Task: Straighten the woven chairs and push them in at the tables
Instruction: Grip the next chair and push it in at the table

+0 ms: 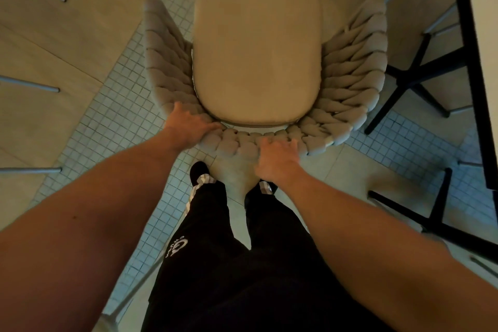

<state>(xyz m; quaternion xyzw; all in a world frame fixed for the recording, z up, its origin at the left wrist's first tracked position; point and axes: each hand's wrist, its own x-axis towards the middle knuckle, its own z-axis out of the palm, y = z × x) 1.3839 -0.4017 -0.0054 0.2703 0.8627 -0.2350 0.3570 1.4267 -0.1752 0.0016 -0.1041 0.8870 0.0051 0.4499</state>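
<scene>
A woven chair [353,62] with a thick braided grey backrest and a beige seat cushion [256,56] stands right below me, seen from above. My left hand [188,122] grips the top of the backrest at its left rear curve, fingers curled over the weave. My right hand [277,159] grips the rear of the backrest just right of centre, fingers hooked over the rim. The chair's legs are hidden beneath it. A table [482,35] with a dark edge runs along the right side.
The table's black cross base [415,72] stands right of the chair, and another black frame [442,210] sits nearer. Grey metal legs [29,83] of other furniture poke in from the left. The floor is small mosaic tile and larger beige slabs. My legs stand behind the chair.
</scene>
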